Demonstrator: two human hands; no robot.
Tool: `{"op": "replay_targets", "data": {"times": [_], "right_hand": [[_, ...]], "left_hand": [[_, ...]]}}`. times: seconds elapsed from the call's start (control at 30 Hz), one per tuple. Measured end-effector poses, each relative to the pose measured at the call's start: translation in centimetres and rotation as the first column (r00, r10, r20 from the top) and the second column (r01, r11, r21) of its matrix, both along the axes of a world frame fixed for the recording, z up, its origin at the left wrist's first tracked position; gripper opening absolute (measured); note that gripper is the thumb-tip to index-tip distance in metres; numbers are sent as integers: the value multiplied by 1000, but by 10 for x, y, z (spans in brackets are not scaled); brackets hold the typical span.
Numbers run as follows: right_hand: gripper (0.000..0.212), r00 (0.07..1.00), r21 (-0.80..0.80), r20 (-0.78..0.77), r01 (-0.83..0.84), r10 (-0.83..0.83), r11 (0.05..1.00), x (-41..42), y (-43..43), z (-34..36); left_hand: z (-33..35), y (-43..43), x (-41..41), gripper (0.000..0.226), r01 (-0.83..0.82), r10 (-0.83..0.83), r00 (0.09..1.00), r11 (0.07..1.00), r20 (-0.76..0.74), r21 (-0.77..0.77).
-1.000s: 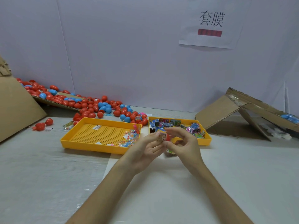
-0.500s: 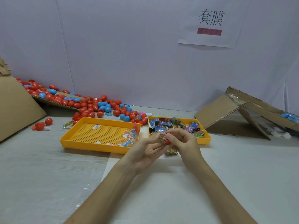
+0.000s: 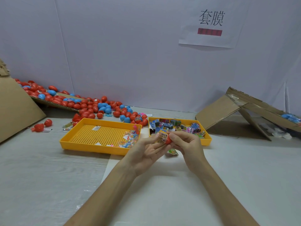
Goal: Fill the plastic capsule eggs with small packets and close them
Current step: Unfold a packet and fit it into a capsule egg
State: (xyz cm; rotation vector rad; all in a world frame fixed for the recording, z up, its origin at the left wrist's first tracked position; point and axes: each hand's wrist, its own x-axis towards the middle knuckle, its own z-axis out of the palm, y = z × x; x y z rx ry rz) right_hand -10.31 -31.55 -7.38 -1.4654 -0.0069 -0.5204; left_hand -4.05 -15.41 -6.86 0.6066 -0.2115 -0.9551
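My left hand [image 3: 147,150] and my right hand [image 3: 187,144] meet above the table's middle. The left fingers pinch a small yellow packet [image 3: 161,137] with a barcode. Against it, my right hand grips a red capsule egg piece [image 3: 168,139], mostly hidden by the fingers. A green packet [image 3: 172,152] lies on the table just under the hands. Behind them, the right yellow tray [image 3: 206,141] holds several printed packets. The left yellow tray [image 3: 91,145] holds a few clear toy bags at its right end.
A heap of red and blue capsule eggs [image 3: 91,108] spreads along the back left, partly on a cardboard sheet [image 3: 16,110]. Two red eggs [image 3: 42,125] lie apart at the left. Folded cardboard [image 3: 241,110] leans at the back right. White paper [image 3: 162,193] covers the table under my arms.
Both hands stay together at the same spot. The right fingers have shifted on the red egg piece, which now shows more beside the packet.
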Motion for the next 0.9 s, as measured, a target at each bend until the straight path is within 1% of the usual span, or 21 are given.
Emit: {"op": "replay_targets", "data": {"times": [0.07, 0.17, 0.2, 0.27, 0.4, 0.53, 0.63, 0.7, 0.83, 0.9], "right_hand": [[17, 1000, -1, 13, -3, 3, 1000, -1, -2, 1], [30, 1000, 36, 17, -24, 23, 999, -1, -3, 3], [31, 999, 50, 8, -34, 34, 998, -2, -3, 3], [26, 997, 85, -24, -75, 77, 994, -2, -3, 5], [21, 979, 107, -125, -149, 162, 983, -1, -4, 3], [24, 979, 144, -96, -167, 182, 975, -3, -9, 4], [20, 985, 146, -80, -141, 154, 979, -3, -10, 3], [20, 985, 151, -77, -140, 153, 978, -2, -10, 2], [31, 982, 158, -74, -163, 176, 974, -3, -7, 4], [27, 982, 119, -80, -164, 174, 979, -3, -7, 4]], "left_hand": [[0, 0, -1, 42, 8, -8, 998, 1000, 65, 4], [-1, -2, -3, 50, -31, 22, 978, 999, 207, 37], [-1, -3, -3, 53, -41, 29, 968, 998, 249, 45], [0, -5, -4, 51, -56, 40, 948, 998, 315, 42], [-1, -6, -2, 55, -138, 115, 928, 990, 354, 40], [-1, -7, -4, 59, -145, 117, 901, 989, 417, 36], [0, -7, -5, 61, -145, 111, 887, 989, 448, 42], [0, -7, -5, 59, -171, 120, 849, 984, 514, 53], [-1, -9, -7, 59, -285, 149, 733, 953, 664, 101], [-1, -10, -8, 59, -338, 149, 679, 933, 719, 125]]}}
